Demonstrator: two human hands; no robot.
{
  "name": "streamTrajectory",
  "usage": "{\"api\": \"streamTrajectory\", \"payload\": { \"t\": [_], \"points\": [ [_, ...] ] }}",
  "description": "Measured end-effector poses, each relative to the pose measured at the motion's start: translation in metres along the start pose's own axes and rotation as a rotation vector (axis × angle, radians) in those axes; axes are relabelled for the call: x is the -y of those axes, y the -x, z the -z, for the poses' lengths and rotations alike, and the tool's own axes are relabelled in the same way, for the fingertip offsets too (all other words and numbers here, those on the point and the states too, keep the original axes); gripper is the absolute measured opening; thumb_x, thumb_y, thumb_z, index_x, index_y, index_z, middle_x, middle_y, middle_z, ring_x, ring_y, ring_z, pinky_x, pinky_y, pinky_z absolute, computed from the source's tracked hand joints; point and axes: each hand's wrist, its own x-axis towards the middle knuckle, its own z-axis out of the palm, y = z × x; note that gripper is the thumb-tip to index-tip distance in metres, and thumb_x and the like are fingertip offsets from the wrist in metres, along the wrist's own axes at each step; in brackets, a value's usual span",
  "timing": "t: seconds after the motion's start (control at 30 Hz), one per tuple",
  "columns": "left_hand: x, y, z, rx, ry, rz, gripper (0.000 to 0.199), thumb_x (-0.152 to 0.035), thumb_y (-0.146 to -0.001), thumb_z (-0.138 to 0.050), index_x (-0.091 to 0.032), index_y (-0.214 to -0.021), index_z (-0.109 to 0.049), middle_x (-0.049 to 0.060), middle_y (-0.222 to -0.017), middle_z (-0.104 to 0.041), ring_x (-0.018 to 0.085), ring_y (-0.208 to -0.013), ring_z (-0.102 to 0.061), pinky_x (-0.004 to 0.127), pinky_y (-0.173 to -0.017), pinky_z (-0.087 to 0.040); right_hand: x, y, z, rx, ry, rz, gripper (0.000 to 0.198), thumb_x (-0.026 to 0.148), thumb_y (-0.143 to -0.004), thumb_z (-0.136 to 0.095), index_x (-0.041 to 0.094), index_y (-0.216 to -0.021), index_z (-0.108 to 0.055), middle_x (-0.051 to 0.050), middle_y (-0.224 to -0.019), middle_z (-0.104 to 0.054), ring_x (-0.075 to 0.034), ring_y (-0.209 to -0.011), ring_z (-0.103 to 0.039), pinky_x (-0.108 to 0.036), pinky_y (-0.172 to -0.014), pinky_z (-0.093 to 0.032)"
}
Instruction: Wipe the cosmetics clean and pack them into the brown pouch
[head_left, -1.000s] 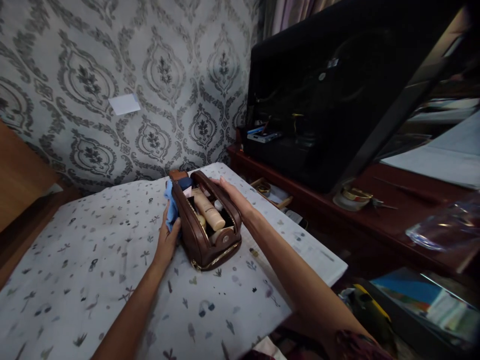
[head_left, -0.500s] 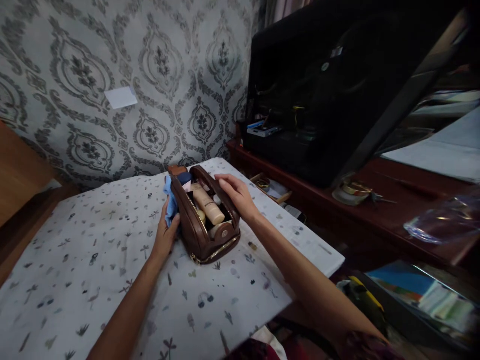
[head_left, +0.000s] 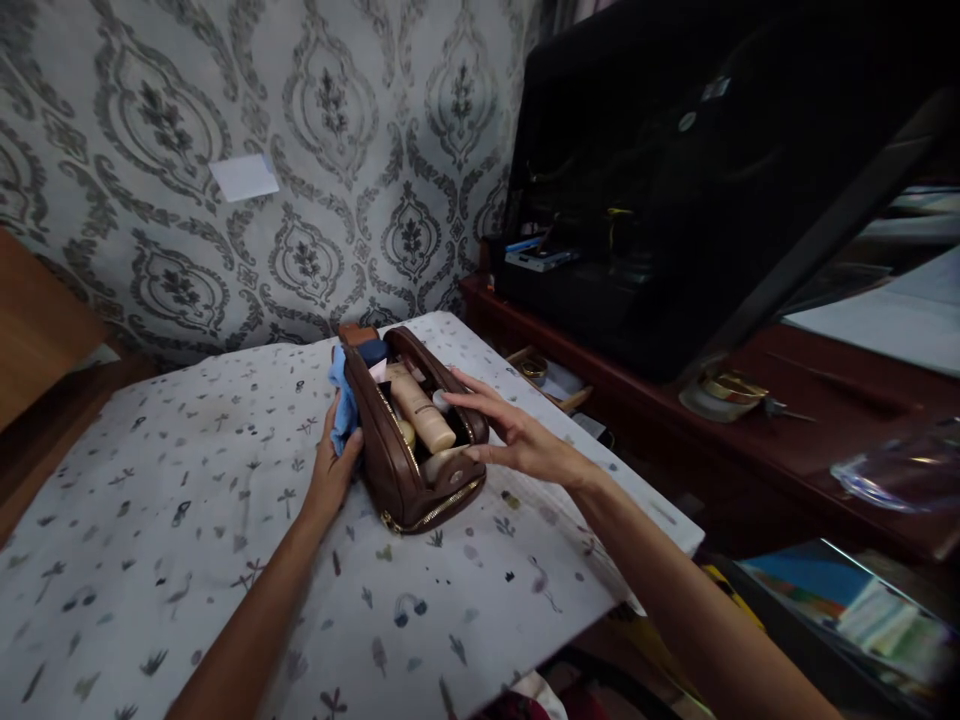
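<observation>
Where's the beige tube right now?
The beige tube lies inside the open brown pouch on the patterned tablecloth, between the left hand and the right hand.

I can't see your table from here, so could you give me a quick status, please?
Left hand steadying brown pouch. Right hand open, fingertips at its unzipped top. Beige tube inside.
</observation>
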Motion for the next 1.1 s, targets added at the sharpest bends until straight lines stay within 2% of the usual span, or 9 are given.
{"api": "streamTrajectory", "payload": {
  "t": [0.23, 0.47, 0.57, 0.67, 0.77, 0.87, 0.93, 1.03, 1.1],
  "points": [
    [-0.001, 0.0, 0.0, -0.013, -0.01, 0.025, 0.066, -0.056, -0.088, -0.06, -0.029, -0.147, -0.045, 0.003, -0.157, -0.043, 0.024, -0.149, -0.032, 0.039, -0.126, -0.021, -0.006, 0.0, -0.008, -0.05, 0.019, 0.035, 0.074, 0.047, -0.085, -0.073, 0.037, -0.151, -0.041, -0.004, -0.166, -0.025, -0.029, -0.154, -0.018, -0.052, -0.124, -0.017],
    [-0.005, -0.003, -0.004, -0.071, -0.009, 0.009, 0.067, -0.057, -0.089, -0.059, -0.028, -0.147, -0.044, 0.005, -0.156, -0.044, 0.024, -0.146, -0.037, 0.038, -0.123, -0.026, -0.007, -0.001, -0.013, 0.021, -0.288, -0.032, 0.091, 0.057, -0.087, -0.066, 0.035, -0.159, -0.016, -0.001, -0.168, -0.016, -0.023, -0.155, -0.015, -0.046, -0.125, -0.017],
    [-0.006, -0.005, -0.006, -0.089, -0.029, 0.003, 0.064, -0.058, -0.089, -0.058, -0.027, -0.144, -0.047, 0.005, -0.154, -0.047, 0.024, -0.145, -0.039, 0.037, -0.123, -0.026, -0.007, -0.002, -0.017, 0.011, -0.322, -0.053, 0.085, 0.061, -0.089, -0.06, 0.035, -0.159, -0.018, 0.002, -0.168, -0.016, -0.022, -0.155, -0.014, -0.044, -0.126, -0.015],
    [-0.002, -0.009, -0.003, -0.148, -0.058, 0.001, 0.058, -0.057, -0.089, -0.058, -0.024, -0.137, -0.053, 0.007, -0.146, -0.054, 0.025, -0.139, -0.046, 0.038, -0.12, -0.029, -0.009, -0.011, -0.022, -0.118, -0.302, -0.077, 0.076, 0.063, -0.091, -0.054, 0.034, -0.156, -0.029, 0.001, -0.166, -0.025, -0.022, -0.154, -0.02, -0.044, -0.126, -0.014],
    [0.004, -0.018, 0.012, -0.224, -0.142, -0.005, 0.049, -0.056, -0.086, -0.057, -0.02, -0.119, -0.063, 0.007, -0.12, -0.069, 0.026, -0.117, -0.061, 0.039, -0.108, -0.043, -0.013, -0.028, -0.027, -0.251, -0.291, -0.113, 0.07, 0.067, -0.091, -0.051, 0.033, -0.151, -0.041, -0.001, -0.161, -0.038, -0.024, -0.15, -0.03, -0.046, -0.125, -0.02],
    [0.006, -0.027, 0.038, -0.298, -0.225, -0.003, 0.042, -0.051, -0.085, -0.053, -0.018, -0.107, -0.066, 0.006, -0.098, -0.072, 0.026, -0.098, -0.066, 0.038, -0.095, -0.052, -0.016, -0.046, -0.027, -0.288, -0.306, -0.139, 0.069, 0.069, -0.09, -0.05, 0.031, -0.147, -0.046, -0.003, -0.156, -0.045, -0.025, -0.146, -0.039, -0.046, -0.123, -0.027],
    [0.004, -0.032, 0.06, -0.357, -0.276, -0.009, 0.038, -0.044, -0.084, -0.053, -0.018, -0.108, -0.066, 0.006, -0.105, -0.072, 0.027, -0.104, -0.064, 0.039, -0.098, -0.049, -0.02, -0.057, -0.025, -0.293, -0.343, -0.126, 0.067, 0.068, -0.09, -0.049, 0.03, -0.146, -0.048, -0.004, -0.154, -0.048, -0.026, -0.142, -0.044, -0.047, -0.121, -0.031],
    [-0.001, -0.036, 0.091, -0.425, -0.377, -0.025, 0.041, -0.033, -0.08, -0.05, -0.021, -0.116, -0.066, 0.007, -0.125, -0.067, 0.029, -0.123, -0.056, 0.041, -0.111, -0.039, -0.028, -0.073, -0.022, -0.302, -0.362, -0.082, 0.061, 0.065, -0.092, -0.047, 0.027, -0.139, -0.055, -0.004, -0.152, -0.051, -0.025, -0.141, -0.045, -0.044, -0.122, -0.03],
    [-0.004, -0.034, 0.109, -0.438, -0.435, -0.025, 0.046, -0.03, -0.077, -0.049, -0.02, -0.118, -0.067, 0.009, -0.127, -0.065, 0.03, -0.126, -0.053, 0.043, -0.113, -0.037, -0.035, -0.084, -0.022, -0.293, -0.326, -0.059, 0.058, 0.064, -0.094, -0.043, 0.026, -0.135, -0.059, -0.004, -0.149, -0.054, -0.023, -0.139, -0.047, -0.041, -0.121, -0.032]
  ]
}}
